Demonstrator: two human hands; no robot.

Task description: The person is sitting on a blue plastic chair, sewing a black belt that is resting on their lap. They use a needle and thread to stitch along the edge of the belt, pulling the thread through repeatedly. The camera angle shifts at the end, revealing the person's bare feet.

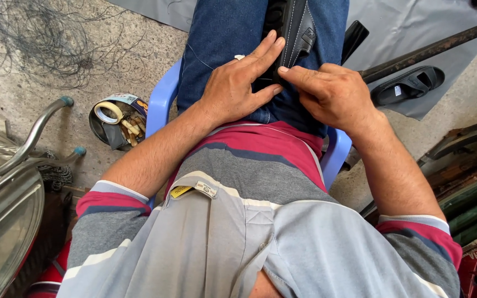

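The black stitched leather piece [293,27], lying on the lap between the thighs, is pressed flat by the open left hand [238,85] and pinched by the right hand [332,94], so 2-handed pressure should be kept even along the seam.

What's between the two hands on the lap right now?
In the head view, the lower end of a black stitched leather piece lies between the left hand and right hand, over the blue jeans; both hands' fingertips touch it.
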